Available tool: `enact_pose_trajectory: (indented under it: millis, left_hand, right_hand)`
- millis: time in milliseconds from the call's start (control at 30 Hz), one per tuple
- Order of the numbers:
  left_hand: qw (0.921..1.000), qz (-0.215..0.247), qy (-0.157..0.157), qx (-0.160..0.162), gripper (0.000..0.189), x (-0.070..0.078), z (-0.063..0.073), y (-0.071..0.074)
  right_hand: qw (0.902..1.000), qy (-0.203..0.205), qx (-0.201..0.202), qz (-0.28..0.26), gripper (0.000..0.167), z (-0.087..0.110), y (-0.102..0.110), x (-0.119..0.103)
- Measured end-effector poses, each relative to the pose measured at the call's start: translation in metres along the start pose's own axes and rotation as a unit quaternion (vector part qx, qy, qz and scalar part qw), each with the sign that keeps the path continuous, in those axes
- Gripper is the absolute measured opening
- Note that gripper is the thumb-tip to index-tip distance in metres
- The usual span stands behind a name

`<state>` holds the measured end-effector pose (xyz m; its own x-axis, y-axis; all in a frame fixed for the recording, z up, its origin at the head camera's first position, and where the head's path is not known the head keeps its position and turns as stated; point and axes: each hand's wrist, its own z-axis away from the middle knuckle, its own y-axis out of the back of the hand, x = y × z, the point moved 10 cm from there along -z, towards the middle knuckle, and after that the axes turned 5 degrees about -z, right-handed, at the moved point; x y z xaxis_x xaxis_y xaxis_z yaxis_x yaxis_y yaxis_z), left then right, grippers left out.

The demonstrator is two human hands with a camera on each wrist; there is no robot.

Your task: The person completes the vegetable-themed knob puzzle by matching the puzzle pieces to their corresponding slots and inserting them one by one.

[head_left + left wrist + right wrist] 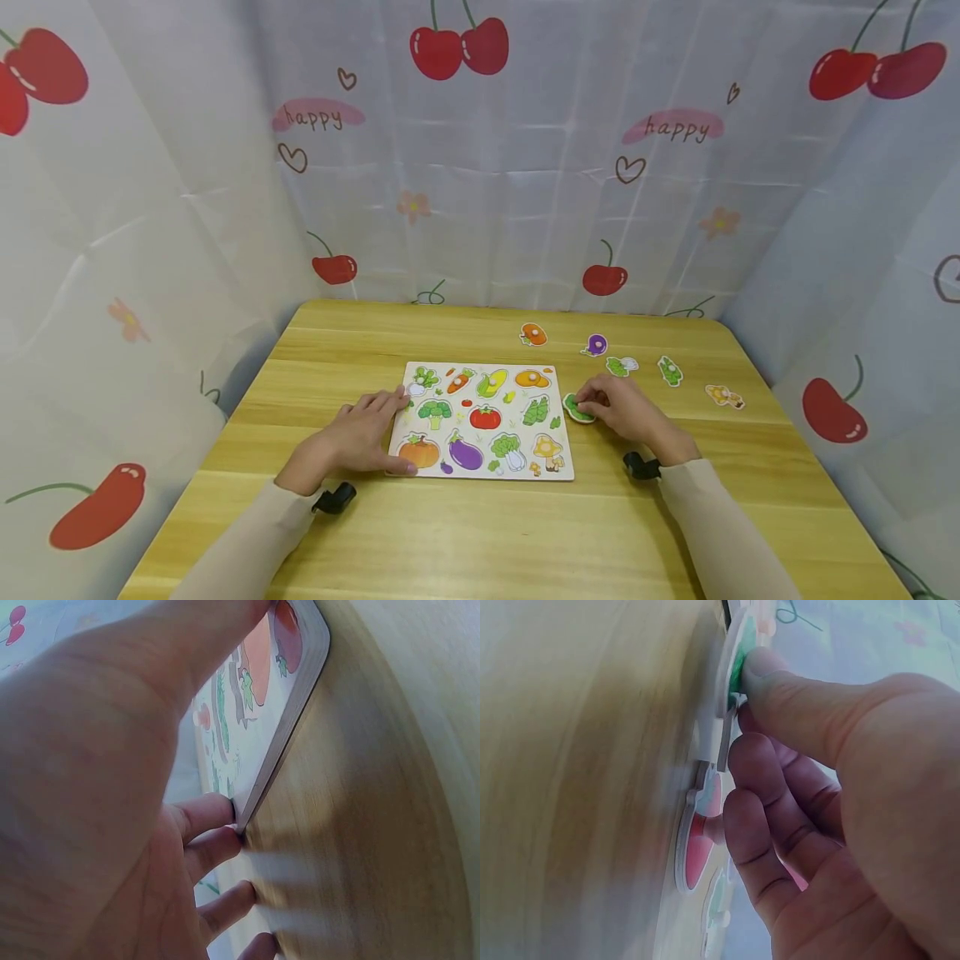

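A pale vegetable puzzle board (512, 425) lies flat on the table. My left hand (363, 437) rests along its left side, thumb at the near corner and fingers spread toward the far corner. In the left wrist view, thumb and fingertips touch the board's edge (279, 739). Just right of the board, my right hand (622, 408) pinches a green vegetable puzzle piece (576, 410) between thumb and fingers. The right wrist view shows this green piece (740, 656) tilted, its far side hidden by the thumb. Knobbed pieces, including a carrot (459, 382) and corn (492, 383), sit in the board's top row.
Loose pieces lie beyond and right of the board: orange pumpkin (533, 335), purple eggplant (596, 345), green-and-white vegetable (618, 367), green piece (670, 372) and mushrooms (724, 396). A red knobbed piece (699, 855) lies under the right fingers. Printed curtains (487, 208) surround the wooden table (480, 542).
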<state>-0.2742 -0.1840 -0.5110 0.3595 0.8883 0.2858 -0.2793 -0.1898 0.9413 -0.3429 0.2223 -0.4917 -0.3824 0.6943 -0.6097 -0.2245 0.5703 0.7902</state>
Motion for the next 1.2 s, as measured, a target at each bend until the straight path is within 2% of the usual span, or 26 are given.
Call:
enact_pose_trajectory:
  millis: [333, 700, 967, 1200]
  left_hand:
    - [1.0000, 0.002, 0.002, -0.001, 0.133, 0.000, 0.001, -0.001]
    - [1.0000, -0.001, 0.003, -0.005, 0.134, 0.000, 0.000, -0.003]
    - [1.0000, -0.003, 0.001, -0.004, 0.134, 0.000, 0.000, -0.002]
    - [0.9999, -0.010, -0.001, -0.001, 0.134, -0.001, -0.001, -0.002]
  right_hand:
    - [0.9992, -0.008, 0.039, 0.001, 0.006, 0.002, 0.005, -0.004]
    - [0.9943, 0.053, 0.093, -0.004, 0.010, 0.001, 0.012, -0.027]
    - [0.9922, 0.074, 0.100, -0.014, 0.013, -0.006, 0.006, -0.041]
    - [0.9923, 0.084, 0.088, -0.019, 0.014, -0.016, -0.005, -0.055]
